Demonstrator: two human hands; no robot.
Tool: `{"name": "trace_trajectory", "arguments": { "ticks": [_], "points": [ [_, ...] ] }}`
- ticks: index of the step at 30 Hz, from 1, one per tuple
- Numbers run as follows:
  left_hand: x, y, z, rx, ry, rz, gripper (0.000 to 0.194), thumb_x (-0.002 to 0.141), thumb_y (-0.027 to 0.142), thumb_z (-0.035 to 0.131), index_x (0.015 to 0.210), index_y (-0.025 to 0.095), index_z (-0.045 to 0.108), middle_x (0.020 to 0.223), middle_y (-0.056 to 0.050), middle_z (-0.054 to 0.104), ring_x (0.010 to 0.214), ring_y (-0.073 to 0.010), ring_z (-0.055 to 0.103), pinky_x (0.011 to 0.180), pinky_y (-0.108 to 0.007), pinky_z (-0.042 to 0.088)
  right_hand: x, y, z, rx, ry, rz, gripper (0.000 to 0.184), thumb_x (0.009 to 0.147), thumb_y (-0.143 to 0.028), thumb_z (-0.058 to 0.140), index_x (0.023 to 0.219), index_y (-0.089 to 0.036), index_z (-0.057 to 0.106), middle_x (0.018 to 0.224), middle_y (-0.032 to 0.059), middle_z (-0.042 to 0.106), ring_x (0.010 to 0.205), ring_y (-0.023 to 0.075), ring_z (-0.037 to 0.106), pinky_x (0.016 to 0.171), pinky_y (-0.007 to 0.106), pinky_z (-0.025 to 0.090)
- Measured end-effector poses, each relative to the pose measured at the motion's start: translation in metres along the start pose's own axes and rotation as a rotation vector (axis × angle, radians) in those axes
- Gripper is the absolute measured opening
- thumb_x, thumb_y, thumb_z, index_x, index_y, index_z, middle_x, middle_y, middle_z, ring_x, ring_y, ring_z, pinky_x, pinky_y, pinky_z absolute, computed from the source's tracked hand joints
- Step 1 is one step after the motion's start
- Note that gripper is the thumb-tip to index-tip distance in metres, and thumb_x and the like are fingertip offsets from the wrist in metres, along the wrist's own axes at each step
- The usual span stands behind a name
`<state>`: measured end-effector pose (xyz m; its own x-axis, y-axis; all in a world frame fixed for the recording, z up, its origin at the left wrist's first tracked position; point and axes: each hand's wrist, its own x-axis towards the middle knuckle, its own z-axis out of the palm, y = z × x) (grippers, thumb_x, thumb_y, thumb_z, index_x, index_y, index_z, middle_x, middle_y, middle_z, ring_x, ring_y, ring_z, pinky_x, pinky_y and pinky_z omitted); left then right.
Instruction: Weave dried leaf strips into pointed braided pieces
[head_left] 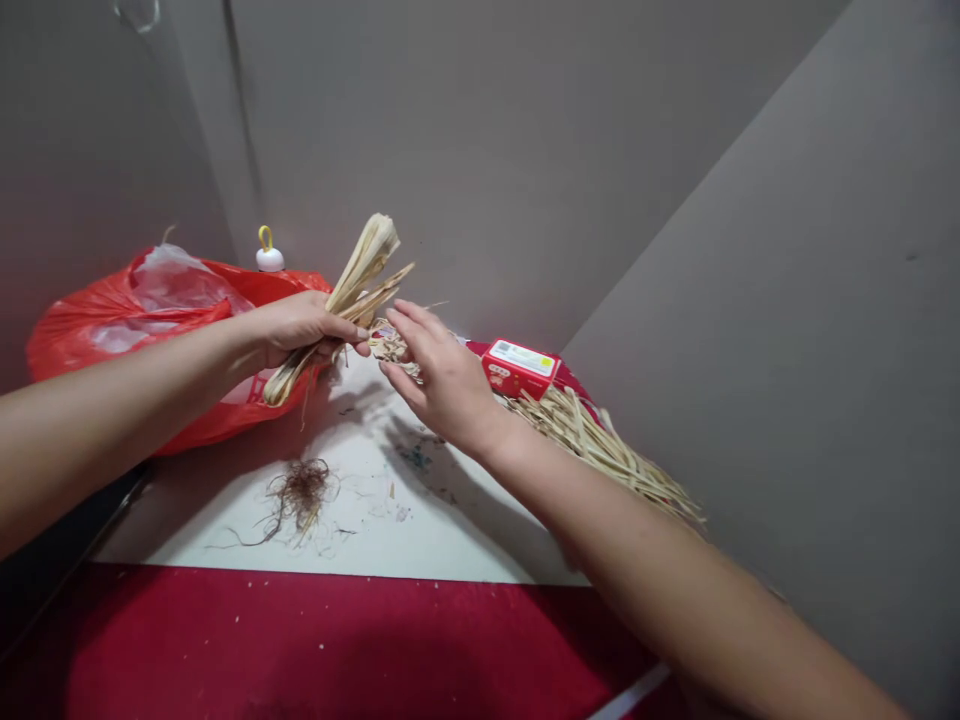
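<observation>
My left hand [311, 328] is closed around a bundle of dried corn husks [367, 255], held at a slant above the white board. The bundle's pale, thicker end points up, and its lower end sticks out beneath my fingers. Just to the right, my right hand [442, 375] is open, fingers apart and reaching toward the husks without visibly gripping anything. Partly hidden behind its fingers lies a pale coiled heap of husk strips [391, 345]. A dark tangle of corn silk [302, 492] rests on the white board [367, 545] below.
A red plastic bag [202, 425] gapes open at left, with a white-capped item with a yellow loop [270, 255] behind it. At right, a red box [521, 368] stands beside a pile of husk strips [600, 445]. Grey walls [525, 150] enclose the red surface [337, 640].
</observation>
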<state>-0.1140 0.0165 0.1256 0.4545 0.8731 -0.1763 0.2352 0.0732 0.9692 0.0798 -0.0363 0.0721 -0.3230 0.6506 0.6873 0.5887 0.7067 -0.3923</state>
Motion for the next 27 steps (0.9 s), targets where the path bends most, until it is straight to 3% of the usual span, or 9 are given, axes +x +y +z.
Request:
{"name": "trace_trajectory", "arguments": {
  "ticks": [4, 6, 9, 13, 16, 19, 21, 27],
  "points": [
    [0.007, -0.005, 0.02, 0.054, -0.154, -0.009, 0.013, 0.072, 0.019, 0.076, 0.068, 0.012, 0.065, 0.041, 0.003, 0.039, 0.036, -0.0043, 0.029, 0.035, -0.017, 0.023, 0.002, 0.013, -0.009, -0.14, -0.214, 0.065, 0.014, 0.087, -0.02, 0.056, 0.091, -0.018, 0.069, 0.09, 0.0076, 0.069, 0.083, 0.0195, 0.062, 0.075, 0.032, 0.046],
    [0.006, -0.003, 0.028, 0.059, -0.213, -0.024, 0.013, 0.072, 0.017, 0.076, 0.071, 0.012, 0.064, 0.041, 0.005, 0.037, 0.037, -0.0041, 0.029, 0.035, -0.016, 0.022, -0.002, 0.015, -0.026, -0.218, -0.285, 0.087, 0.021, 0.089, -0.018, 0.052, 0.074, -0.016, 0.067, 0.075, 0.0041, 0.066, 0.07, 0.0147, 0.057, 0.068, 0.027, 0.041],
    [0.006, -0.001, 0.032, 0.058, -0.24, -0.042, 0.012, 0.075, 0.014, 0.072, 0.073, 0.012, 0.061, 0.044, 0.006, 0.037, 0.039, -0.003, 0.029, 0.036, -0.013, 0.024, -0.011, 0.02, -0.072, -0.306, -0.275, 0.211, 0.022, 0.088, -0.016, 0.051, 0.073, -0.014, 0.068, 0.07, 0.0026, 0.066, 0.064, 0.0109, 0.052, 0.064, 0.024, 0.037],
    [0.015, -0.006, 0.025, 0.077, -0.131, -0.063, 0.012, 0.077, 0.006, 0.065, 0.07, 0.014, 0.059, 0.042, 0.006, 0.038, 0.036, -0.0041, 0.029, 0.035, -0.014, 0.029, -0.03, 0.042, -0.145, -0.565, -0.095, 0.484, 0.019, 0.084, -0.019, 0.055, 0.081, -0.014, 0.073, 0.073, 0.006, 0.07, 0.065, 0.0145, 0.058, 0.063, 0.026, 0.04],
    [0.025, -0.013, 0.025, 0.079, -0.059, -0.099, 0.014, 0.079, 0.004, 0.06, 0.069, 0.014, 0.059, 0.039, 0.005, 0.037, 0.034, -0.0052, 0.029, 0.033, -0.015, 0.029, -0.051, 0.06, -0.178, -0.777, -0.187, 0.708, 0.022, 0.084, -0.024, 0.054, 0.085, -0.014, 0.075, 0.072, 0.0092, 0.071, 0.065, 0.0188, 0.061, 0.061, 0.028, 0.042],
    [0.031, -0.017, 0.034, 0.082, -0.016, -0.085, 0.021, 0.079, 0.003, 0.06, 0.063, 0.015, 0.055, 0.042, 0.003, 0.042, 0.032, -0.0043, 0.03, 0.03, -0.013, 0.025, -0.076, 0.069, -0.186, -0.935, -0.485, 0.891, 0.023, 0.08, -0.03, 0.06, 0.088, -0.015, 0.076, 0.081, 0.0121, 0.073, 0.071, 0.0219, 0.064, 0.061, 0.029, 0.041],
    [0.033, -0.019, 0.042, 0.106, -0.008, -0.062, 0.029, 0.079, 0.003, 0.063, 0.056, 0.016, 0.049, 0.042, 0.003, 0.043, 0.032, -0.0042, 0.032, 0.029, -0.013, 0.025, -0.09, 0.07, -0.186, -0.978, -0.572, 0.921, 0.026, 0.081, -0.033, 0.059, 0.091, -0.017, 0.076, 0.09, 0.0124, 0.074, 0.076, 0.022, 0.065, 0.061, 0.028, 0.041],
    [0.031, -0.019, 0.059, 0.054, 0.051, -0.063, 0.018, 0.076, -0.006, 0.058, 0.073, 0.012, 0.061, 0.046, 0.004, 0.045, 0.033, -0.0042, 0.035, 0.03, -0.011, 0.025, -0.107, 0.058, -0.19, -0.967, -0.41, 0.83, 0.026, 0.084, -0.027, 0.051, 0.092, -0.018, 0.074, 0.091, 0.0087, 0.074, 0.077, 0.0192, 0.064, 0.058, 0.026, 0.036]
  ]
}}
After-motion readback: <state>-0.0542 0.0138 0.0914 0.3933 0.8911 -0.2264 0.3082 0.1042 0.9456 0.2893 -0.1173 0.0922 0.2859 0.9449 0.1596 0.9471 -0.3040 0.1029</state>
